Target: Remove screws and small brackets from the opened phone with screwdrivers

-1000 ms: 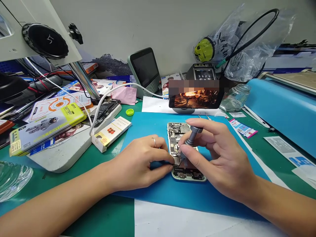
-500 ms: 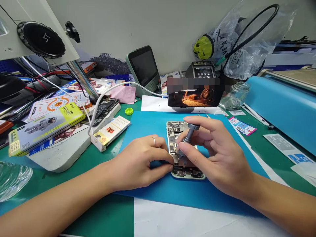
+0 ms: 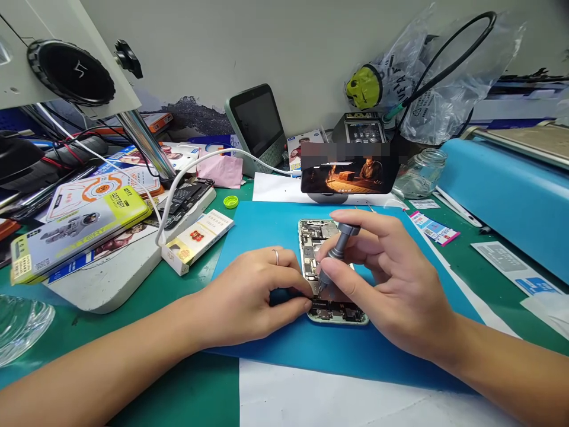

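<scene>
An opened phone (image 3: 316, 237) with its circuit boards bare lies on a blue mat (image 3: 267, 228) in the middle of the desk. My right hand (image 3: 391, 284) is closed round a small grey screwdriver (image 3: 338, 246), tip down on the phone's lower half, with the forefinger over its cap. My left hand (image 3: 253, 293), a ring on one finger, rests on the mat with the fingers curled and pinched against the phone's left edge, holding it still.
A second phone (image 3: 347, 175) plays video on a stand behind the mat, with a glass jar (image 3: 422, 172) to its right. A cigarette box (image 3: 198, 240), battery packs (image 3: 80, 228), a white cable (image 3: 178, 184) and a microscope base (image 3: 115, 270) crowd the left. A blue machine (image 3: 507, 196) stands at the right.
The view has shifted slightly. My right hand has turned the screwdriver a little in place on the phone; my left hand has stayed put.
</scene>
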A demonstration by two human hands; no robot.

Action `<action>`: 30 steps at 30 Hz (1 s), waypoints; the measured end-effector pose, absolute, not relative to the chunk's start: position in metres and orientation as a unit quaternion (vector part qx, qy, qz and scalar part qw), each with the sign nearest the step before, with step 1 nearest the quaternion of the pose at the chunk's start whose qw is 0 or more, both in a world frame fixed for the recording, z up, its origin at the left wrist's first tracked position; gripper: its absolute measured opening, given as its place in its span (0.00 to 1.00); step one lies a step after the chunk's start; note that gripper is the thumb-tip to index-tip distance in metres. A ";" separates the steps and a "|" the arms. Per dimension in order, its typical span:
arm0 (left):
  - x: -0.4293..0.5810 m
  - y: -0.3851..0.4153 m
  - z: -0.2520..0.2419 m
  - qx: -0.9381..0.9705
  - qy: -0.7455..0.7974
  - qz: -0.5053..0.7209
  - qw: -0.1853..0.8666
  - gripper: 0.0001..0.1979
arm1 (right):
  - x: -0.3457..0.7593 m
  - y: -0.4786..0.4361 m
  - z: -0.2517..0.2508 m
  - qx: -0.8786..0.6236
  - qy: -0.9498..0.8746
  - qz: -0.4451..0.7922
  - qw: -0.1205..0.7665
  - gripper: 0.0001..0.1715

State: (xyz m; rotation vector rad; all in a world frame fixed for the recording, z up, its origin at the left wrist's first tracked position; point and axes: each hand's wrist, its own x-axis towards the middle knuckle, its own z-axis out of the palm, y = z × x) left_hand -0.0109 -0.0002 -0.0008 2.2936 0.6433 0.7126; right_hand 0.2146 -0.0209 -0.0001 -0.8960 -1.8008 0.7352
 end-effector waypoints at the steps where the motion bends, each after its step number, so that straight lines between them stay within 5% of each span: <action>1: -0.011 0.000 -0.001 0.873 0.245 0.271 0.324 0.03 | 0.215 -0.021 0.000 -0.368 -0.739 0.298 0.480 0.26; 30: -0.010 -0.007 0.003 0.865 0.308 0.255 0.304 0.06 | 0.214 -0.021 0.002 -0.348 -0.731 0.334 0.482 0.25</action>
